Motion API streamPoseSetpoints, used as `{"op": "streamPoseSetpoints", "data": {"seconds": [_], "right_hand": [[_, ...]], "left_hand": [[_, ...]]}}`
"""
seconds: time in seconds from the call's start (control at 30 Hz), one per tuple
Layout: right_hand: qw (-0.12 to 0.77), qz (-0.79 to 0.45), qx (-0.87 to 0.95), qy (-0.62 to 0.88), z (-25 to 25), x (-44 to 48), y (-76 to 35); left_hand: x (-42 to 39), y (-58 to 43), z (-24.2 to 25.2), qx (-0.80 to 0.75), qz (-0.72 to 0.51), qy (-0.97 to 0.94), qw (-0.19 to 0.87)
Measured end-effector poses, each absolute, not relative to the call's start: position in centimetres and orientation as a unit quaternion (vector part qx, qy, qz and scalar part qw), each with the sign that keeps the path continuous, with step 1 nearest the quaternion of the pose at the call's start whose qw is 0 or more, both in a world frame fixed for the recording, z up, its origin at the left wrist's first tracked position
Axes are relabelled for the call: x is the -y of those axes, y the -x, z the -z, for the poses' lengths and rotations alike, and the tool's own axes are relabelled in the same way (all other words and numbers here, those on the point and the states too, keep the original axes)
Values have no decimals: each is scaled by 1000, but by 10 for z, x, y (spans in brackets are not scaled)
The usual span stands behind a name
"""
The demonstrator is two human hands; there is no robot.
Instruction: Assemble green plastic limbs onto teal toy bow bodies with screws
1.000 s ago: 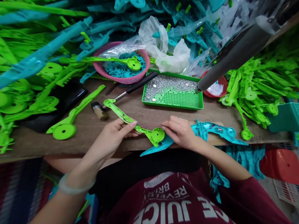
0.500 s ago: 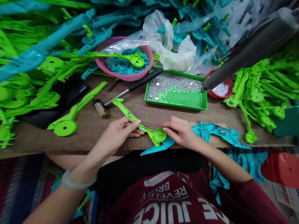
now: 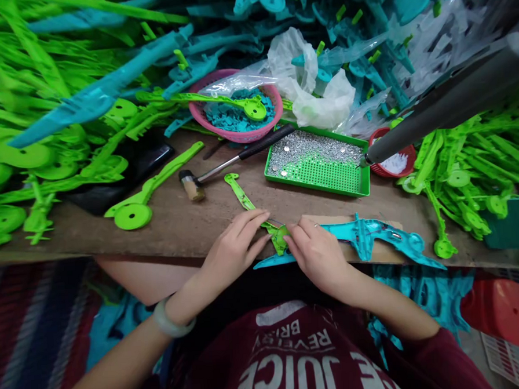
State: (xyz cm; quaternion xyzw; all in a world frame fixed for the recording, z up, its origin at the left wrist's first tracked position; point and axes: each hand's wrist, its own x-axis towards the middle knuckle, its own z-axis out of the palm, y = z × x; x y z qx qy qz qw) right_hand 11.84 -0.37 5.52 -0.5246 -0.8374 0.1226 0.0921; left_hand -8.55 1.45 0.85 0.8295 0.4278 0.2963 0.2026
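Green part (image 3: 242,196) near tray (image 3: 323,171) of screws (image 3: 309,148)

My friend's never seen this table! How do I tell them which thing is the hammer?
Start at the brown wooden bench. Find the green tray with tiny silvery bits in it, then look just left of it for the hammer, lying slanted. Unlike the bright plastic parts nearby, it has a black handle, shiny shaft and stubby black-and-tan head.

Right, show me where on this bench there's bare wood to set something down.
Bare wood lies between the loose green piece, the hammer and the left hand. Another strip lies between the green tray and the blue piece. The back is crowded with piled green parts and blue parts.
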Motion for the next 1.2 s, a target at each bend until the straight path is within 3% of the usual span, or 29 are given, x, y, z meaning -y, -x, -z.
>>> {"op": "streamPoseSetpoints", "data": {"seconds": [0.17, 0.6, 1.0, 1.2], "right_hand": [[71, -222, 798, 556, -59, 0, -105], [115, -226, 824, 507, -47, -6, -104], [80, -244, 817, 516, -51, -12, -114], [64, -262, 812, 517, -55, -11, -115]], "left_hand": [[-18, 90, -5, -435, -304, -814, 235], [-15, 98, 2, -404, -282, -857, 152], [-29, 96, -6, -400, -309, -809, 300], [-37, 90, -23, -417, -229, -831, 288]]}}
